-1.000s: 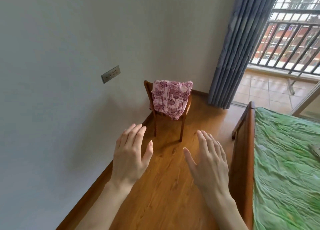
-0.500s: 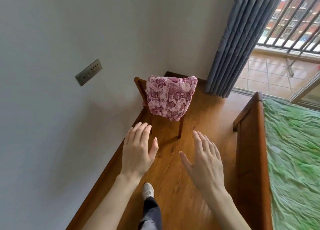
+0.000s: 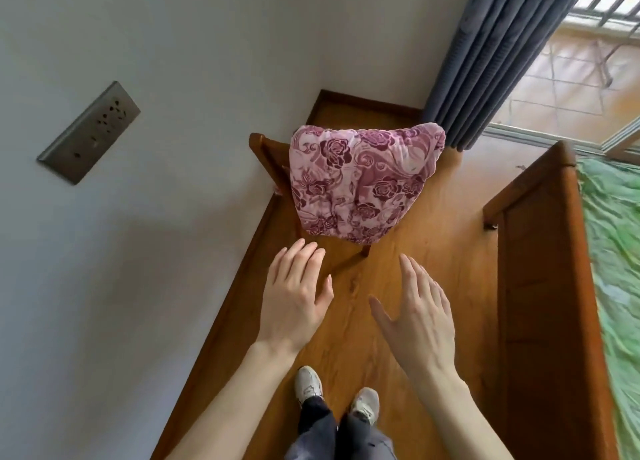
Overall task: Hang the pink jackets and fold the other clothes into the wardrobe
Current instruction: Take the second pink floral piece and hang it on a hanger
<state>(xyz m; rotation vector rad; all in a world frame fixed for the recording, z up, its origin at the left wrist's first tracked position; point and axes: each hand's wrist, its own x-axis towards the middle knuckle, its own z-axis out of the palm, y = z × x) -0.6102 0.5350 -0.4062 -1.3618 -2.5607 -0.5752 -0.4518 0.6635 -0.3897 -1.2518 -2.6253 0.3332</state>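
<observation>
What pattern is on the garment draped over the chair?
Pink with dark purple-red roses and swirls, seen clearly on the garment in the head view.

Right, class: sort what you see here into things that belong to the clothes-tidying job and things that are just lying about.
Belongs to the job:
pink floral jacket, draped over the wooden chair
left hand, open, empty
right hand, open, empty

Just there:
bed with green cover
grey curtain
wall socket

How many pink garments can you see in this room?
1. A pink floral garment hangs over the chair by the wall, ahead of both empty hands. Others may lie out of view.
</observation>
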